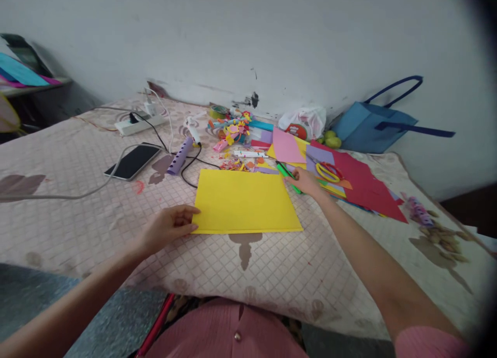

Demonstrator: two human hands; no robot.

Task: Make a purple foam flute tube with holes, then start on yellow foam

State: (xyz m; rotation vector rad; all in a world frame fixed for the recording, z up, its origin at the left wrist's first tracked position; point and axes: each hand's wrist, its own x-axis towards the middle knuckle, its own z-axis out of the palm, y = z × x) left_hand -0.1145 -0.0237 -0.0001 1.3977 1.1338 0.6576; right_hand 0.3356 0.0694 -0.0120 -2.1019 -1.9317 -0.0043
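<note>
A yellow paper sheet (244, 200) lies flat before me, with a narrow fold line along its near edge. At its near left corner is my left hand (171, 224), fingers curled and closed, thumb and fingertips on the sheet's edge. My right hand (305, 181) is just beyond the sheet's right side, closed in a pinch around a thin dark pen (286, 169). Directly under that hand lies a bright green tool (294, 185), possibly a cutter; the hand partly covers it.
Scissors (328, 173) with yellow and red handles lie on coloured sheets (368, 184) at the right. Behind the yellow sheet are paper scraps (236, 165), a glue gun (192, 129) and a purple tube (180, 156). A tablet (132, 161), cables and a power strip (140, 124) occupy the left.
</note>
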